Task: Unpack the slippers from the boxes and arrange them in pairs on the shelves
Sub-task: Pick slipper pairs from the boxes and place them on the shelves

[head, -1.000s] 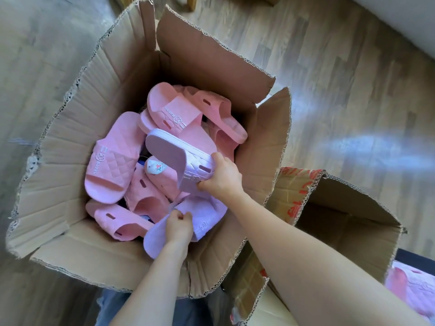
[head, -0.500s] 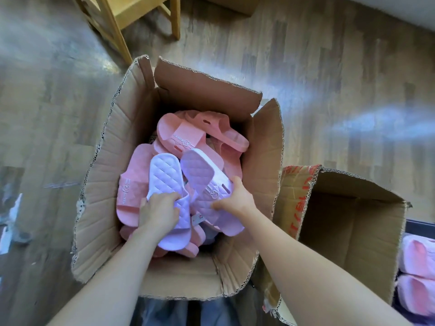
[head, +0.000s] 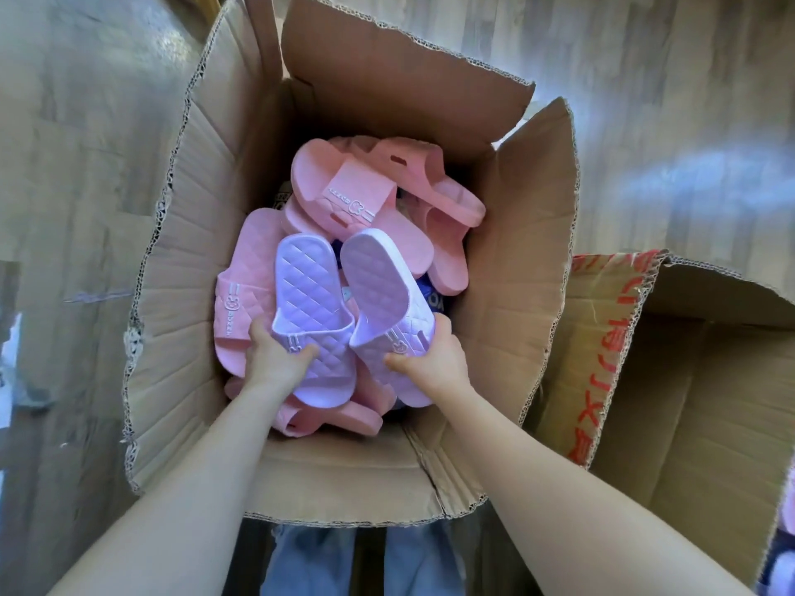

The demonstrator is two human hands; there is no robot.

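Where once askew — lilac slippers (head: 307, 294) abreast

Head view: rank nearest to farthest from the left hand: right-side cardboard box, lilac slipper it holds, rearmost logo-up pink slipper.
1. Lilac slipper, gripped by the left hand.
2. Pink slipper, at the rear.
3. Cardboard box, far right.

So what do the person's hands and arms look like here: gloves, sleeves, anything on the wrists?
No gloves: the left hand and right hand are bare. No rings on the fingers that show, no watch or band at either wrist. Both forearms are uncovered to the frame edge, so no sleeve is in view.
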